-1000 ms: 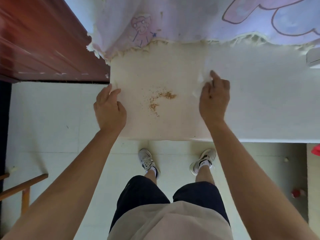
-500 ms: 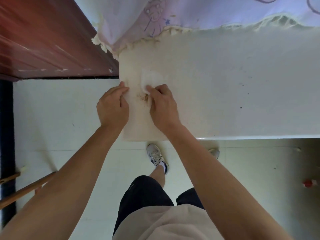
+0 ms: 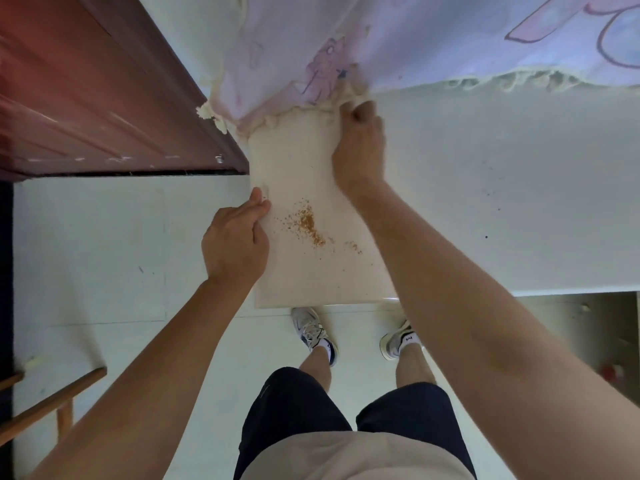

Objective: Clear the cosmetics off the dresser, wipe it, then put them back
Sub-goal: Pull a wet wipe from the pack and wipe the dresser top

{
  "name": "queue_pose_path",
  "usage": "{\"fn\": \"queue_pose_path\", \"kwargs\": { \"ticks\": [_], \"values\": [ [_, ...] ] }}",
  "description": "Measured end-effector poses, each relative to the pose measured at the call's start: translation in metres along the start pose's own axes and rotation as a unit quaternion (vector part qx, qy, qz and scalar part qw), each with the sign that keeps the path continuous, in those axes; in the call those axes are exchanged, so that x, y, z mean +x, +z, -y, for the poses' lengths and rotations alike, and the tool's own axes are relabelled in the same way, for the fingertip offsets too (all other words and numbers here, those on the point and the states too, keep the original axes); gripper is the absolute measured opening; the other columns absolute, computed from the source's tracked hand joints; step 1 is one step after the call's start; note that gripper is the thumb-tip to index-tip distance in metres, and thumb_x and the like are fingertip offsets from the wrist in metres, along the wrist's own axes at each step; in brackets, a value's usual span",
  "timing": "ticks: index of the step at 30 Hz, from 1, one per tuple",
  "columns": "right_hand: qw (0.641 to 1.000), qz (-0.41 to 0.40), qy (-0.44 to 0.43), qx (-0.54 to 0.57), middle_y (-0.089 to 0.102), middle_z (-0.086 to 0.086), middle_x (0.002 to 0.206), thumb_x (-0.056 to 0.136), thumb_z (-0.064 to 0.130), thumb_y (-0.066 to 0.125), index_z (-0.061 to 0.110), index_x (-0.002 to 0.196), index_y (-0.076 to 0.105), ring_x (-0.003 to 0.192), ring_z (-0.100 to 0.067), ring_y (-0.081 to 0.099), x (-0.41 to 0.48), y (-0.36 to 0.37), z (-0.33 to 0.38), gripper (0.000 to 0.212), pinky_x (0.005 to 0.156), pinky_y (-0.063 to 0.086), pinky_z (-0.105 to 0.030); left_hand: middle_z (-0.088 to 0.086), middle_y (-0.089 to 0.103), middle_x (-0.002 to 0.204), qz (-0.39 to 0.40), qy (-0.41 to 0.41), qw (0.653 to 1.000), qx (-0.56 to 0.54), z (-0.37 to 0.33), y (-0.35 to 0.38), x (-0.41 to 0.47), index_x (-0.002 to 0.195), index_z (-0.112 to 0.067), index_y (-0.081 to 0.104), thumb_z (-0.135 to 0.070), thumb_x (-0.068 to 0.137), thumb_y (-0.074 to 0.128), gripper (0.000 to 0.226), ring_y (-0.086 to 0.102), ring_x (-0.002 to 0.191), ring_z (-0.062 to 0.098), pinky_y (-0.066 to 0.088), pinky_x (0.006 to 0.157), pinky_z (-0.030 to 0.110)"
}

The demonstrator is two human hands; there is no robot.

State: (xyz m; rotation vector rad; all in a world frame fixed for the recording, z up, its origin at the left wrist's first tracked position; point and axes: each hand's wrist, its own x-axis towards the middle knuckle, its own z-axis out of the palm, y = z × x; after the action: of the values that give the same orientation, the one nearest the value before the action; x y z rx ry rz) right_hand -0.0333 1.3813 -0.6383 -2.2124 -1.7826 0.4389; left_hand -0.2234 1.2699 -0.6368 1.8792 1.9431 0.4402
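The white dresser top [image 3: 485, 202] carries no cosmetics in view. A patch of brown crumbs [image 3: 307, 223] lies near its left end. My left hand [image 3: 237, 237] rests against the dresser's left edge with its fingers straight and together, close to the crumbs. My right hand [image 3: 360, 147] is at the back of the top, under the curtain's hem. Its fingers are curled round a crumpled white tissue [image 3: 346, 106], of which only a small bit shows.
A lilac printed curtain [image 3: 433, 39] hangs over the dresser's back edge. A dark red wooden door [image 3: 86, 98] stands to the left. Below are a pale tiled floor, my feet, wooden furniture legs [image 3: 52, 407] at lower left and a small red object [image 3: 609, 370] at right.
My right hand moved with the tissue from beside my left hand to the back of the dresser under the curtain, uncovering the crumbs. My left hand stayed at the left edge.
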Motion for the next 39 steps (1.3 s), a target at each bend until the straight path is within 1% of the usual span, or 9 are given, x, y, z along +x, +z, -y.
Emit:
{"fn": "queue_pose_path", "kwargs": {
  "ticks": [3,7,13,17,22,26,30,34,39],
  "values": [
    [0.988,0.093,-0.122,0.000,0.050,-0.018,0.120,0.077,-0.014,0.040,0.001,0.126,0.055,0.098,-0.036,0.051,-0.021,0.015,0.031,0.054,0.085,0.048,-0.047,-0.006,0.062,0.131,-0.008,-0.004,1.000,-0.020,-0.002,0.000,0.000,0.116,-0.017,0.072,-0.005,0.088,0.047,0.040,0.063,0.102,0.025,0.053,0.079,0.034],
    [0.965,0.181,-0.173,0.083,0.054,-0.010,0.131,0.099,0.004,0.048,0.014,0.130,0.063,0.118,-0.030,0.054,-0.016,-0.004,0.008,0.036,0.101,0.041,-0.032,-0.006,0.061,0.132,-0.007,-0.003,0.999,-0.031,-0.002,0.000,0.002,0.116,-0.017,0.071,0.000,0.088,0.050,0.040,0.064,0.099,0.026,0.050,0.079,0.031],
    [0.998,-0.043,0.052,0.017,0.054,-0.016,0.115,0.092,0.006,0.048,0.025,0.131,0.063,0.100,-0.037,0.057,-0.044,-0.037,-0.102,0.046,0.088,0.046,-0.039,-0.006,0.059,0.135,0.006,-0.002,0.999,-0.045,0.001,-0.002,-0.001,0.119,-0.017,0.070,-0.002,0.089,0.049,0.040,0.064,0.095,0.025,0.048,0.079,0.028],
    [0.994,-0.036,0.081,-0.061,0.050,-0.018,0.121,0.084,-0.005,0.043,0.017,0.139,0.052,0.104,-0.038,0.052,-0.040,-0.024,-0.068,0.060,0.087,0.044,-0.044,-0.008,0.059,0.134,0.032,-0.035,0.994,-0.096,0.003,-0.003,0.007,0.117,-0.019,0.072,-0.004,0.092,0.046,0.039,0.064,0.110,0.017,0.048,0.090,0.024],
    [0.990,0.093,-0.096,-0.037,0.048,-0.012,0.123,0.083,-0.005,0.044,0.021,0.144,0.044,0.104,-0.033,0.050,-0.073,0.007,0.027,0.066,0.091,0.046,-0.043,-0.007,0.072,0.113,0.047,-0.262,0.881,-0.391,0.012,-0.018,0.007,0.097,-0.019,0.076,0.005,0.088,0.038,0.046,0.070,0.096,0.017,0.056,0.076,0.030],
    [0.965,0.131,-0.213,0.078,0.054,-0.013,0.112,0.086,-0.006,0.052,0.019,0.130,0.064,0.098,-0.033,0.055,-0.098,0.005,0.030,0.052,0.091,0.047,-0.040,0.005,0.074,0.102,0.012,-0.347,0.829,-0.440,0.012,-0.020,-0.015,0.097,-0.005,0.074,0.010,0.083,0.034,0.045,0.072,0.091,0.021,0.059,0.078,0.034],
    [0.988,-0.037,-0.028,0.148,0.053,-0.018,0.113,0.088,-0.001,0.048,0.015,0.130,0.064,0.096,-0.031,0.059,-0.103,-0.033,-0.050,0.047,0.088,0.036,-0.016,0.006,0.074,0.099,-0.030,-0.347,0.834,-0.429,0.006,-0.003,-0.038,0.101,-0.004,0.075,0.009,0.084,0.037,0.043,0.072,0.092,0.019,0.059,0.082,0.031],
    [0.978,-0.106,0.170,0.057,0.048,-0.022,0.121,0.097,0.005,0.044,0.012,0.139,0.055,0.097,-0.033,0.055,-0.137,-0.062,-0.138,0.044,0.093,0.042,-0.032,-0.006,0.073,0.103,-0.035,-0.317,0.865,-0.387,0.007,0.007,-0.052,0.109,-0.016,0.074,-0.001,0.087,0.045,0.040,0.068,0.099,0.010,0.054,0.094,0.031],
    [0.991,-0.025,0.122,-0.057,0.054,-0.030,0.108,0.080,-0.009,0.053,-0.003,0.137,0.048,0.090,-0.044,0.054,-0.179,-0.021,-0.102,0.057,0.076,0.045,-0.046,-0.009,0.071,0.110,-0.037,-0.311,0.876,-0.366,0.000,0.007,-0.064,0.115,-0.016,0.072,-0.002,0.090,0.045,0.039,0.064,0.106,0.007,0.050,0.101,0.030]
  ]
}}
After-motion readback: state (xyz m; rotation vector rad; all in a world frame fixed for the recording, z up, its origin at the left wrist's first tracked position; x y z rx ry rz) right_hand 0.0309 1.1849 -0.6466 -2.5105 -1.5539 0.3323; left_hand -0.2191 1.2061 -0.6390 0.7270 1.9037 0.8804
